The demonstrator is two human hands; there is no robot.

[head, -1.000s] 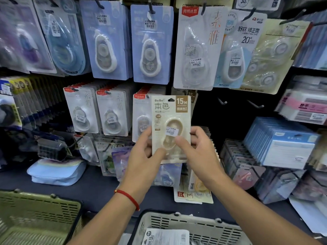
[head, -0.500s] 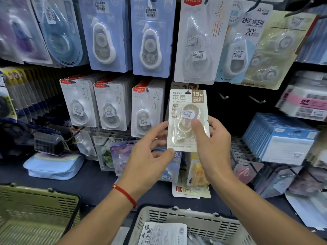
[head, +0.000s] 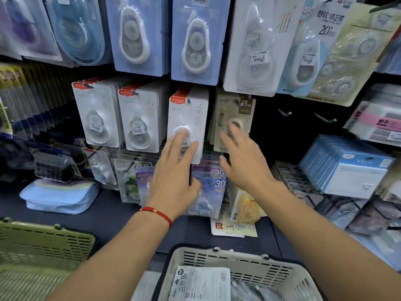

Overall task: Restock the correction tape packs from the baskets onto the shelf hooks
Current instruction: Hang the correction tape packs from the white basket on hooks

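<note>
left hand: fingers out straight and spread, holding nothing, tips over the lower part of a white pack in the middle row. can't really tell if they touch it.
right hand: open too, fingers loose and a bit blurred, nothing in it. fingertips are right at the front of the beige pack.
beige pack: the "15m" correction tape one, hanging on the shelf just right of the white pack, below the big blister cards. looks like there's more of the same behind it, but it's smeary there.
empty hooks: two bare pegs poking out of the dark panel to the right of the beige pack.
white basket: bottom centre, between the forearms, with another correction tape pack lying flat inside, printed back up.
green basket: bottom left corner, near the shelf edge.
red cord: round the left wrist.
blue pouch: lying on the dark shelf ledge at left, well apart from both hands.
</note>
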